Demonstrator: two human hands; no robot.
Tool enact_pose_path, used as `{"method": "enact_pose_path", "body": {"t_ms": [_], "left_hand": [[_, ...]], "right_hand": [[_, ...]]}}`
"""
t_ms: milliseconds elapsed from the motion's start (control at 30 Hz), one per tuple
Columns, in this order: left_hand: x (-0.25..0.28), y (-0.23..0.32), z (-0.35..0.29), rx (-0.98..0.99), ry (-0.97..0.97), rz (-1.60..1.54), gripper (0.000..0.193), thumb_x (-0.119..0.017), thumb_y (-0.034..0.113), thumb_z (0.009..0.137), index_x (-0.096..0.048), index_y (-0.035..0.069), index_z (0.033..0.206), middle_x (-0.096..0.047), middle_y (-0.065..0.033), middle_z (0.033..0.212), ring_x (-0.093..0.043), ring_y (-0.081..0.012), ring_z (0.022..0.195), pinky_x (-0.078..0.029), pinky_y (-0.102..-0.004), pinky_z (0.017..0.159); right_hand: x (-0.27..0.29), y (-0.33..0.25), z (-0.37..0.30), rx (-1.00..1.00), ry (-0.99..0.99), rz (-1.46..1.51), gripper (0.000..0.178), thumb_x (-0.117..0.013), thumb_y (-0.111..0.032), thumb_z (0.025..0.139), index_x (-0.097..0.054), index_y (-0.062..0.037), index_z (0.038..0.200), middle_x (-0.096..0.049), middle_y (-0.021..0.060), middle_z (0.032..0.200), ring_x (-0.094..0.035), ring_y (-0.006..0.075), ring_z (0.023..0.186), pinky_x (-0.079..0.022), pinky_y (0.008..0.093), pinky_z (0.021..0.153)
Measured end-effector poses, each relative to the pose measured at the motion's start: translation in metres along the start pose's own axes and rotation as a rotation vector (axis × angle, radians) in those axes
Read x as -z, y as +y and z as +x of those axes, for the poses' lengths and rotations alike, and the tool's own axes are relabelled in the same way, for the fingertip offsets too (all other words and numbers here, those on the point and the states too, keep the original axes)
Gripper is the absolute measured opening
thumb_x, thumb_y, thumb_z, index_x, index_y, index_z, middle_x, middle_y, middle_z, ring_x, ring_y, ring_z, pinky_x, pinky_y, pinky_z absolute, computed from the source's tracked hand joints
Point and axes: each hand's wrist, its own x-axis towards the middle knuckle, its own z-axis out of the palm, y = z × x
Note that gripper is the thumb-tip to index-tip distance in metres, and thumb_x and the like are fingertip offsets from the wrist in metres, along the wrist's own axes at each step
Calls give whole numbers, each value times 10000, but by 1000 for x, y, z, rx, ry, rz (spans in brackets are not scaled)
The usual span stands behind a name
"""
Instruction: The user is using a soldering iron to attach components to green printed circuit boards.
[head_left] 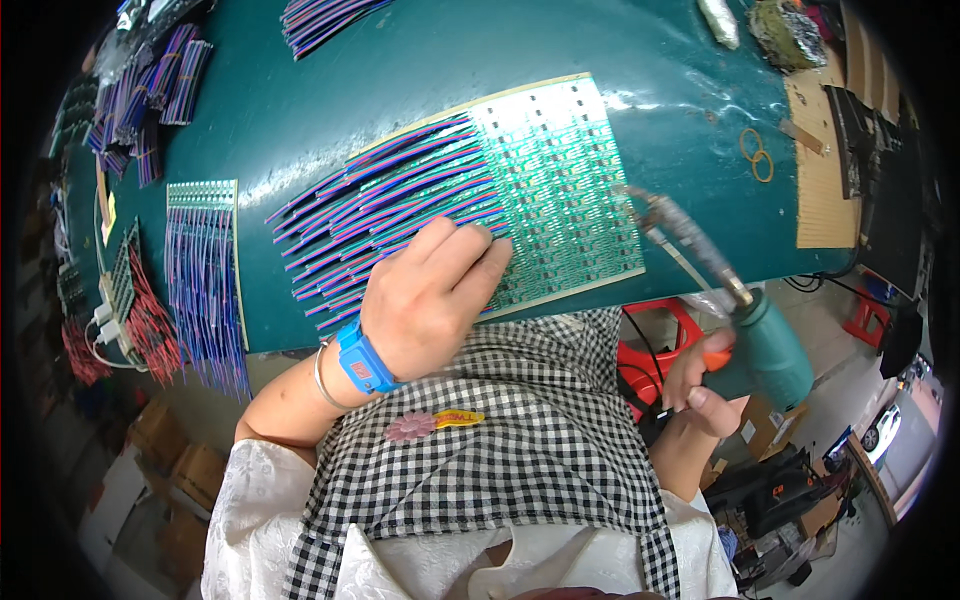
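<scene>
A green circuit board panel lies on the table, with rows of small dark parts. Blue, red and black wires fan out leftward from its left half. My left hand rests over these wires, its fingers curled and pressed together at the wire ends by the board's middle; the fingertips hide the exact spot. In my right hand is a teal soldering gun with an orange trigger, held over the table's front edge. Its metal nozzle and tip point left, close above the board's right edge.
Left of the board lies another wired panel. Bundles of coloured wire sit at the far left, and another bundle at the back. Red-wired boards stand at the left edge. Two rubber bands and cardboard lie right.
</scene>
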Motion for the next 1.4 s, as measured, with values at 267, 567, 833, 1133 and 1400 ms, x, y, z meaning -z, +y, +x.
{"method": "enact_pose_path", "body": {"t_ms": [267,567,833,1133,1400], "left_hand": [[9,12,8,76,-6,-2,320,-667,-33,676,-700,4,993,-603,-87,890,-595,-242,741,-508,-337,604],[72,-2,31,263,87,32,184,-774,-1,732,-713,4,906,-681,-141,854,-659,-317,782,-525,-367,709],[67,-107,58,379,103,230,71,-712,91,816,-697,48,871,-662,-119,866,-647,-296,759,-510,-377,686],[38,-168,78,385,337,357,150,-760,145,802,-704,55,908,-672,-87,870,-647,-298,793,-536,-389,735],[37,-156,74,436,231,273,136,-778,140,780,-685,47,817,-662,-85,818,-633,-285,803,-518,-393,727]], "right_hand": [[27,-51,63,455,107,107,572,-593,-43,798,-403,71,1325,-482,86,713,-470,149,474,-480,282,407],[62,-72,158,459,490,-228,553,-572,-63,815,-442,44,1342,-525,66,773,-498,142,554,-441,301,493],[23,-93,114,426,576,-628,541,-626,43,796,-507,79,1322,-578,69,749,-531,132,514,-462,272,475],[-33,-92,60,445,372,-821,590,-576,94,782,-447,129,1357,-597,132,961,-515,94,579,-431,207,491],[-28,-28,40,141,142,-507,684,-587,133,702,-414,102,1363,-581,262,1247,-568,133,599,-517,252,505]]}}
